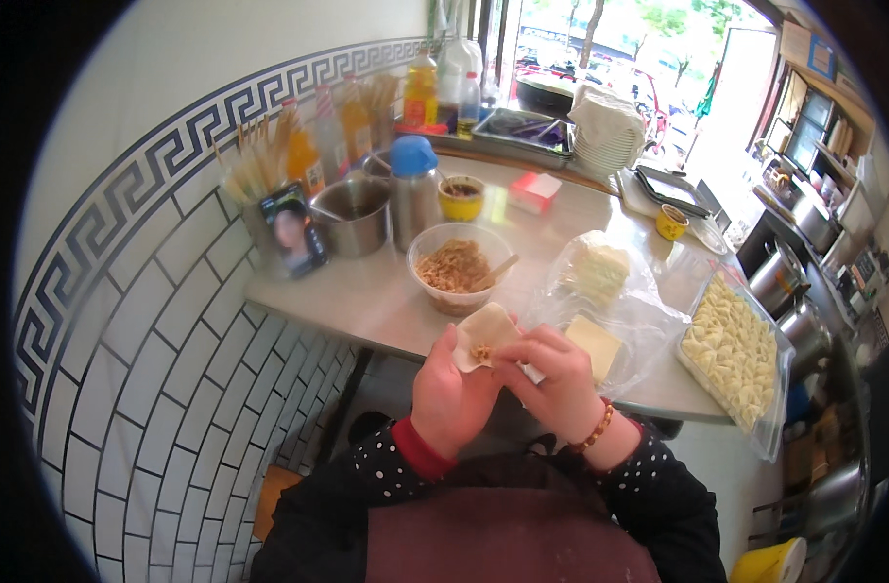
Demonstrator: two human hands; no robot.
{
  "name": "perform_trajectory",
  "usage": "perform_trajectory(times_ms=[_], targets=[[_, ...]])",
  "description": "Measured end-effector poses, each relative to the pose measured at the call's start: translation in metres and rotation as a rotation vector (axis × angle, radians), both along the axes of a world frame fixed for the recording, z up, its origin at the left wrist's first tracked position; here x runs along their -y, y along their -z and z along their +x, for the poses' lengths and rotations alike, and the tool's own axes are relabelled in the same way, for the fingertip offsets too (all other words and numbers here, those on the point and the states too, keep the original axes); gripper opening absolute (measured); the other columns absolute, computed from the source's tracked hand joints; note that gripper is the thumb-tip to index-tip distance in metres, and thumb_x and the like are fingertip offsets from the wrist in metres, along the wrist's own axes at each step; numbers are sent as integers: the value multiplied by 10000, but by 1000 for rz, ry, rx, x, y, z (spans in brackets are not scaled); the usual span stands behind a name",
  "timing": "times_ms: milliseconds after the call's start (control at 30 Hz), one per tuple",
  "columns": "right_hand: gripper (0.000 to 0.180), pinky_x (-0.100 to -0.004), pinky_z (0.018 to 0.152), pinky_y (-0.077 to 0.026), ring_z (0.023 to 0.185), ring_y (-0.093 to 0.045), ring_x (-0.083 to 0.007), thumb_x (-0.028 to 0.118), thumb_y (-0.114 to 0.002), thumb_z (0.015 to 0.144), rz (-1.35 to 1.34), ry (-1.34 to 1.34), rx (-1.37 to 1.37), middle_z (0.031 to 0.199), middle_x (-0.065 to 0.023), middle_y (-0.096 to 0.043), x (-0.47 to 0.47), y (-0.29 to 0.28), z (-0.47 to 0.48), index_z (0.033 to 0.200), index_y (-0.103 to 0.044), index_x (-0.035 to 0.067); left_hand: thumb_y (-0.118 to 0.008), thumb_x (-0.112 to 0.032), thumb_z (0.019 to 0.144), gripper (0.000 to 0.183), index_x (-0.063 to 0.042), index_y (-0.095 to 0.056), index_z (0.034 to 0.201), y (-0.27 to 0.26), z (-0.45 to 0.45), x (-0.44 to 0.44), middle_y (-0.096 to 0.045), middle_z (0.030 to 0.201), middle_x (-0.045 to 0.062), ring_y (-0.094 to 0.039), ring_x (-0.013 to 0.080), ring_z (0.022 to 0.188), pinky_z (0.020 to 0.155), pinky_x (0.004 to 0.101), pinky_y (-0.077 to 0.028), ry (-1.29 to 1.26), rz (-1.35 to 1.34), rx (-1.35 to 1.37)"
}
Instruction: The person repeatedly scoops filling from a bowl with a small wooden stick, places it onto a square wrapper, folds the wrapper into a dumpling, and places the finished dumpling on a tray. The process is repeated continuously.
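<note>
My left hand [452,397] cradles a thin dough wrapper [488,329] with a small lump of filling [481,353] near its lower edge. My right hand [550,372], with a beaded bracelet at the wrist, pinches the wrapper's right edge between thumb and fingers. Just beyond stands a clear plastic bowl [424,280] of minced filling with a flat wooden stick [499,270] in it. A stack of square wrappers [594,346] lies on a plastic bag [637,310] right of my hands, partly behind the right one. Folded dumplings [732,342] fill a clear tray at the table's right end.
A phone [294,229] leans at the table's left, beside a steel pot [353,218] and a blue-topped flask [413,193]. Yellow tubs [460,198], a red-and-white box [534,192] and stacked plates [608,142] stand farther back. A tiled wall [175,350] borders the left side.
</note>
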State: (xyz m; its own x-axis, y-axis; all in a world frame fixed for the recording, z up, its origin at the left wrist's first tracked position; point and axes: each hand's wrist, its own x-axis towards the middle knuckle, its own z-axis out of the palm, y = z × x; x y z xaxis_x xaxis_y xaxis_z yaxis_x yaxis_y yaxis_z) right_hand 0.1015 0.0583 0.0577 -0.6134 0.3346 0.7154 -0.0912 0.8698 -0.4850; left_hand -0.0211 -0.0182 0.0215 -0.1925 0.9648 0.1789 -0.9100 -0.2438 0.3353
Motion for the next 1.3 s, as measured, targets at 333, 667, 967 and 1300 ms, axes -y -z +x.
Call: perform_trajectory(times_ms=[333,667,967,1300], targets=[[73,-266,545,-456,575,-555,-150,80,-694,776,-298,256,-68,699,-75,-595,-14,6,-1,816,-670,25,-441,-153,984,343,-32,-437,1305,3,22,2,-512,1286,102,-491,235,1193,1057,417,-365,-85,-148,-228],[168,-293,683,-465,752,-578,-186,156,-671,820,-461,106,16,909,-101,-620,-21,13,14,899,-664,9,-439,-162,989,329,-23,-448,1286,8,18,-4,-518,1270,113,-511,243,1169,1045,417,-390,20,-144,-58],[129,-197,596,-453,681,-571,-80,94,-615,894,-685,93,182,872,-43,-638,-14,4,39,951,-654,-14,-649,-127,880,182,11,-661,998,-4,2,0,-664,823,17,-587,69,701,640,193,-472,-379,-259,-889],[153,-262,652,-516,722,-609,-173,-34,-558,856,-1518,-445,-279,883,-88,-626,-5,0,60,992,-614,7,-588,-40,900,184,-33,-624,1080,-7,0,4,-646,897,60,-588,114,770,673,231,-474,55,-69,-452]])
